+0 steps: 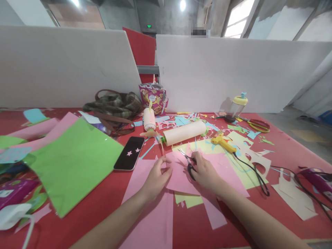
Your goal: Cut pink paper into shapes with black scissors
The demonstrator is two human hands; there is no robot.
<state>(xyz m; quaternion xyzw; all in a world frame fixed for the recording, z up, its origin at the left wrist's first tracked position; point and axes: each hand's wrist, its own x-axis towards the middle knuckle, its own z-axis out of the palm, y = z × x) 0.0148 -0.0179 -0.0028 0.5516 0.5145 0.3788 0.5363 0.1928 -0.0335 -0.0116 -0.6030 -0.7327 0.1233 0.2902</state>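
Observation:
My right hand grips black-handled scissors, their blades parted and pointing up and left over pink paper. A sheet of pink paper is pinched at its left edge between the thumb and fingers of my left hand. Under my left forearm lies another pink sheet. Two pink paper stars rest on a black phone left of my hands. Just beyond the scissors, a paper-wrapped bottle lies on its side.
A yellow hot glue gun with a black cord lies to the right. Green sheets spread at left. Further back are a plaid bag, a purple snack bag, a yellow-lidded cup and red-handled pliers. Paper scraps litter the red table.

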